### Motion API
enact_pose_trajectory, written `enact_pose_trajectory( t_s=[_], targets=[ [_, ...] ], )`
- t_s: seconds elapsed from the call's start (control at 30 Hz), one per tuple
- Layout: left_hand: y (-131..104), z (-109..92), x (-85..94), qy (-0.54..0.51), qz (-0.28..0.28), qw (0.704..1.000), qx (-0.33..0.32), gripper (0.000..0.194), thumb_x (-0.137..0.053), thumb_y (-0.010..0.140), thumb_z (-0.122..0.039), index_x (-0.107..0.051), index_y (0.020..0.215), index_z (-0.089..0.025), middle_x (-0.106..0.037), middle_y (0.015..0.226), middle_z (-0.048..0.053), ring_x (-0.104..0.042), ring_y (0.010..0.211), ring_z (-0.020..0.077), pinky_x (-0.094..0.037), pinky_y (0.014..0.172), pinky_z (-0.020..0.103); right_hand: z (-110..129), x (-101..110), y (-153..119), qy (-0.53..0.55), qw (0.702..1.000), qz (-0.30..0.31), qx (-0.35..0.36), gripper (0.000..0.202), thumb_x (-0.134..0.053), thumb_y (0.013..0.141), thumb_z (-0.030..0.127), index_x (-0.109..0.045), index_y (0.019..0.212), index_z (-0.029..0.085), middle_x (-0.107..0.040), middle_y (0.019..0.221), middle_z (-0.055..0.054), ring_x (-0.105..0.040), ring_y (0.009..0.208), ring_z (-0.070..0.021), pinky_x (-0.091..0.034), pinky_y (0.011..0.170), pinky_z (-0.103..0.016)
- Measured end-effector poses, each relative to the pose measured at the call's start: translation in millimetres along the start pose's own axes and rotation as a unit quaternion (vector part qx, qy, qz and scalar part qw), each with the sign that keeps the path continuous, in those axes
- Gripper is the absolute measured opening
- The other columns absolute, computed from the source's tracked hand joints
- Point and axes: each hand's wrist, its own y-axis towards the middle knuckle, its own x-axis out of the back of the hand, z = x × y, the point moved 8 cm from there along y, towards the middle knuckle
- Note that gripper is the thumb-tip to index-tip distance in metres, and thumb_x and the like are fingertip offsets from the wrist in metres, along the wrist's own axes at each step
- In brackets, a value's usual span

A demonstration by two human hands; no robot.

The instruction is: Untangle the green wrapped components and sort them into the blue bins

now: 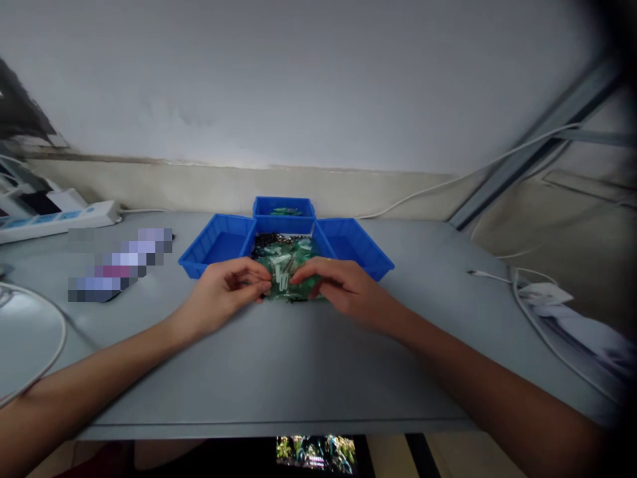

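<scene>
A heap of small green and clear plastic pieces (pixel 283 280), some of them pale strips, lies in the middle of the desk. My left hand (pixel 229 285) is at the heap's left edge, thumb and forefinger pinched together; whatever sits between the tips is too small to name. Over the right side of the heap hangs my right hand (pixel 343 284), its fingers bent and the tips apart, touching or just above the pieces. Small dark parts (pixel 271 240) lie behind the green ones. Both hands hide parts of the heap.
Blue bins stand around the heap: a left bin (pixel 192 265), a right bin (pixel 383 264) and a back bin (pixel 283 222) with green pieces inside. A phone-like blurred object (pixel 124 262) and a power strip (pixel 74 219) are at left. White cables (pixel 527 318) lie at right.
</scene>
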Motion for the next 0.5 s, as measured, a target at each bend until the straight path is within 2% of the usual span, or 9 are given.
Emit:
enact_pose_trajectory(
  t_s=[0.13, 0.23, 0.3, 0.37, 0.43, 0.5],
  targets=[
    [-1, 1, 1.2, 0.025, 0.002, 0.999, -0.032, 0.014, -0.051, 0.077, -0.023, -0.050, 0.089, -0.014, -0.057, 0.069, 0.000, -0.055, 0.060, 0.0094, -0.048, 0.058, 0.021, -2, 7, 1, -0.013, 1.000, -0.012, 0.011, 0.041, -0.033, 0.067, 0.000, -0.060, 0.091, 0.019, -0.062, 0.090, 0.000, -0.056, 0.078, -0.0100, -0.044, 0.068, -0.022],
    [-5, -8, -2.6, 0.154, 0.037, 0.981, -0.114, 0.018, -0.044, 0.082, -0.022, -0.048, 0.098, -0.015, -0.056, 0.081, 0.003, -0.055, 0.072, 0.0119, -0.047, 0.064, 0.024, 0, 28, 8, -0.127, 0.989, -0.060, 0.036, 0.036, -0.037, 0.070, 0.004, -0.061, 0.092, 0.019, -0.062, 0.091, -0.001, -0.056, 0.083, -0.0125, -0.044, 0.075, -0.026],
    [-13, -15, -15.8, 0.260, 0.106, 0.942, -0.186, 0.018, -0.040, 0.084, -0.020, -0.051, 0.097, -0.015, -0.055, 0.084, 0.004, -0.054, 0.077, 0.0133, -0.045, 0.068, 0.026, 0, 44, 18, -0.240, 0.966, -0.088, 0.036, 0.035, -0.038, 0.072, 0.006, -0.060, 0.096, 0.017, -0.062, 0.096, -0.003, -0.055, 0.090, -0.0157, -0.041, 0.080, -0.029],
    [-20, -16, -26.4, 0.323, 0.160, 0.906, -0.222, 0.020, -0.036, 0.085, -0.020, -0.052, 0.097, -0.015, -0.054, 0.084, 0.005, -0.053, 0.076, 0.0135, -0.044, 0.066, 0.025, -4, 55, 35, -0.354, 0.931, -0.088, 0.019, 0.036, -0.037, 0.074, 0.007, -0.058, 0.102, 0.014, -0.058, 0.105, -0.008, -0.052, 0.096, -0.0195, -0.039, 0.084, -0.033],
    [-23, -16, -31.8, 0.357, 0.182, 0.885, -0.238, 0.022, -0.034, 0.086, -0.020, -0.053, 0.096, -0.015, -0.054, 0.082, 0.005, -0.053, 0.072, 0.0132, -0.043, 0.063, 0.024, -12, 62, 56, -0.436, 0.896, -0.088, 0.007, 0.040, -0.034, 0.074, 0.006, -0.053, 0.109, 0.012, -0.054, 0.112, -0.011, -0.050, 0.099, -0.0226, -0.039, 0.082, -0.035],
    [-25, -16, -34.3, 0.377, 0.187, 0.872, -0.250, 0.021, -0.035, 0.086, -0.019, -0.054, 0.093, -0.015, -0.054, 0.078, 0.004, -0.053, 0.069, 0.0130, -0.042, 0.062, 0.024, -26, 63, 79, -0.474, 0.879, -0.061, -0.001, 0.038, -0.033, 0.075, 0.006, -0.052, 0.107, 0.012, -0.053, 0.110, -0.014, -0.049, 0.099, -0.0241, -0.039, 0.079, -0.034]
  ],
)
